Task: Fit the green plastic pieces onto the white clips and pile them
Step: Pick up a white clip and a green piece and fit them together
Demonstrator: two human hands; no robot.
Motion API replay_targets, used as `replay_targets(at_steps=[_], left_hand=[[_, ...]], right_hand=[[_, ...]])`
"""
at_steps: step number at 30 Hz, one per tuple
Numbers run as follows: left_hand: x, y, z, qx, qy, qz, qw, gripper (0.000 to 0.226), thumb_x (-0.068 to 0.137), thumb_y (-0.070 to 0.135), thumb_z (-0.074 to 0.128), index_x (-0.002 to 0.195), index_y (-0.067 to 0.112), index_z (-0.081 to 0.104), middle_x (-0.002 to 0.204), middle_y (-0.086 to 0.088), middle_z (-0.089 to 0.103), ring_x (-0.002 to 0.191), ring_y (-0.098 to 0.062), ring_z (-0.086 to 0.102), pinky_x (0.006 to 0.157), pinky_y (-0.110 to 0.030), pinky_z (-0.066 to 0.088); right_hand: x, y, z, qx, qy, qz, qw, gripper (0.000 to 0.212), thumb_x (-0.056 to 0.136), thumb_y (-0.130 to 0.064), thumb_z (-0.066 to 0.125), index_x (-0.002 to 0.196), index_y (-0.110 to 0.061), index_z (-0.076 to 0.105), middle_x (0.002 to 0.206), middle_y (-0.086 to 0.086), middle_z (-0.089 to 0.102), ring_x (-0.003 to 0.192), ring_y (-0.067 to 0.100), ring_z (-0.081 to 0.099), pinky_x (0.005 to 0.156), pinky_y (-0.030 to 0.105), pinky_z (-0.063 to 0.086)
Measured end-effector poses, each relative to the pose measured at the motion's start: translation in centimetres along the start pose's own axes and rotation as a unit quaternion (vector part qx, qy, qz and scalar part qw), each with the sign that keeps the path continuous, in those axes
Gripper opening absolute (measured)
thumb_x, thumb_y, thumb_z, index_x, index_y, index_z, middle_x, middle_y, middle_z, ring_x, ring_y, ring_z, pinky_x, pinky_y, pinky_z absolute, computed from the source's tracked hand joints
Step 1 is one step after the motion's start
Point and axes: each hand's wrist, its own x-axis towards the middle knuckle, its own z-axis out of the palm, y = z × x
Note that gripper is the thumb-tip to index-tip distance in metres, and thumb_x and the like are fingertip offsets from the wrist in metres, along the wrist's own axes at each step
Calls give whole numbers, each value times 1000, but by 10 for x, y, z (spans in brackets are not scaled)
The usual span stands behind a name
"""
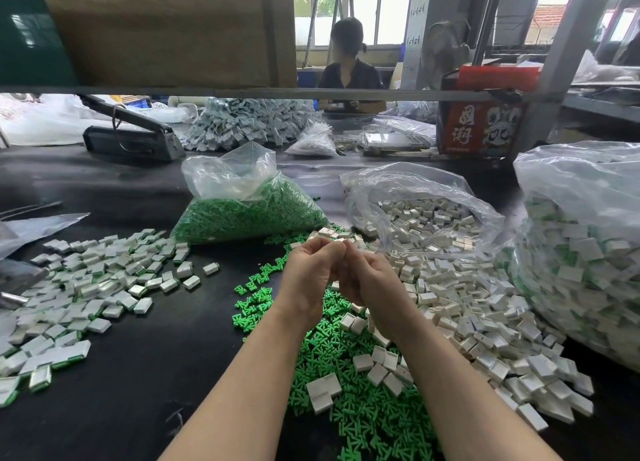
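While both hands (341, 270) pinch one white clip (337, 240) mid-table (156, 356), bags behind hold green pieces (249, 214) and clips (426, 221).

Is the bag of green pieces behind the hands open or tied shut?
Open. The bag of green pieces has its clear plastic mouth standing loose and untied at the top, and green pieces lie loose on the table beside it.

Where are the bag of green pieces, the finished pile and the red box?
bag of green pieces (249, 214): head view, on its green-filled lower part.
finished pile (86, 287): head view, middle of the heap.
red box (478, 128): head view, its printed front.
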Motion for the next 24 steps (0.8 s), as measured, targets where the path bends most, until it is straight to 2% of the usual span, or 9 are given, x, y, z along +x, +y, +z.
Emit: replay_targets(at_steps=[3,5,8,12,16,19,24], left_hand=[[1,-1,0,1,9,-2,1000,34,91,-6,53,61,11,51,46,3,50,43,-12,46,47,-25,43],[1,-2,0,1,11,-4,1000,33,91,-6,53,62,10,51,46,4,51,43,-12,46,47,-26,43],[0,-2,-1,3,7,-8,1000,29,92,-5,53,65,9,52,50,1,51,49,-17,46,54,-33,43],[-1,-3,0,2,11,-8,1000,30,91,-5,54,65,8,52,52,-1,50,54,-20,44,58,-38,39],[-2,-4,-1,0,7,-12,1000,31,92,-5,53,64,9,52,53,-1,51,54,-20,44,58,-37,40],[-2,-5,-1,-1,4,-12,1000,31,92,-4,53,64,9,53,54,-1,52,54,-20,46,58,-37,41],[-2,-4,-2,-3,-2,-14,1000,32,92,-5,52,63,9,52,52,-1,51,52,-20,45,56,-37,41]], right_hand=[[1,2,0,0,6,6,1000,58,101,-34,43,83,20,53,47,-7,37,41,4,31,40,17,26],[1,3,0,-5,11,8,1000,52,102,-32,43,82,13,57,46,-7,37,40,4,30,40,17,25],[1,3,1,-3,14,12,1000,43,102,-33,43,85,3,59,47,-7,37,40,4,31,40,17,26],[1,4,1,-10,17,17,1000,49,102,-33,44,85,10,59,46,-7,39,41,4,32,40,17,26],[0,5,0,-13,15,16,1000,48,102,-32,43,82,9,59,45,-9,39,39,3,33,40,16,27],[1,5,-1,-20,15,19,1000,55,103,-30,43,81,18,56,44,-9,39,39,4,33,40,16,27],[1,7,-1,-18,15,19,1000,48,103,-31,44,81,9,59,46,-9,40,40,3,34,40,16,28]])
